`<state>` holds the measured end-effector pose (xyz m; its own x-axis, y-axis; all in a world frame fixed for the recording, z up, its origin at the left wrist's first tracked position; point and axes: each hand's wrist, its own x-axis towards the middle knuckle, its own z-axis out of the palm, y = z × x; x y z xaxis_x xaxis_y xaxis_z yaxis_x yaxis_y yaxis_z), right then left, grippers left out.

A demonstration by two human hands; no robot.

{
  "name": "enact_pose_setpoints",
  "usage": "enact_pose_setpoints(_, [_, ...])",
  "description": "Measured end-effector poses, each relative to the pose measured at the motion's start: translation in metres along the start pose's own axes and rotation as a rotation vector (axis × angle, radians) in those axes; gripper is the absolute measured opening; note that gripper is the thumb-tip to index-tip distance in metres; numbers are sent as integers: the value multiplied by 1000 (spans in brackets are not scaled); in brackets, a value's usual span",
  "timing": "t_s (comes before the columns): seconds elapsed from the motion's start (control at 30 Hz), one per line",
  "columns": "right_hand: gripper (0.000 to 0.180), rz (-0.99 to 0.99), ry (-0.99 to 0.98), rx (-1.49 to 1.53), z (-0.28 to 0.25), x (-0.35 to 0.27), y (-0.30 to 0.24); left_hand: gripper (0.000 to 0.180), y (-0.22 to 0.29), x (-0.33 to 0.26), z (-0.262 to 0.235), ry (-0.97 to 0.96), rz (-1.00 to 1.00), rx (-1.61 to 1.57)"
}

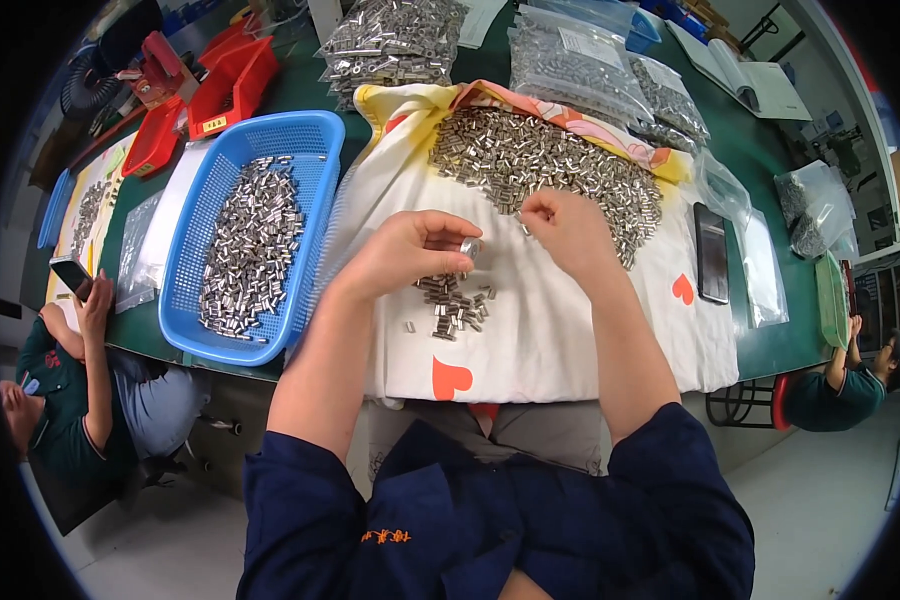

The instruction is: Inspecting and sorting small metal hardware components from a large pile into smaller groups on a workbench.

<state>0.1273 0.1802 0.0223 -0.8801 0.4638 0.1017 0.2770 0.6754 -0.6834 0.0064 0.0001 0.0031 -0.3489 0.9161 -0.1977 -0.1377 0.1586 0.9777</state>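
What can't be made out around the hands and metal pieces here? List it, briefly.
- Head view: the left hand pinches a shiny piece; its shape is too small to tell.
- The right hand's fingertips curl under, hiding whatever they pick from the large pile.
- The blue basket's pieces are too small to check individually.

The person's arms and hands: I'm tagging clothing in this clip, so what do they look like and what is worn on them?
Both forearms are bare, with dark navy sleeves pushed up near the elbows. The left hand and right hand are ungloved, with no rings or watch visible. The navy jacket carries small orange embroidery on the chest.
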Motion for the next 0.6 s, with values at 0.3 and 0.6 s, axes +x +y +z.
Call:
enact_pose_setpoints(0.3, [8, -208, 27, -538, 15, -7, 7, 30, 3, 0, 0, 31, 54, -51])
enact_pose_setpoints(0.6, [7, -153, 47, -55, 15, -4, -9, 35, -2, 0, -7, 52, 61, -185])
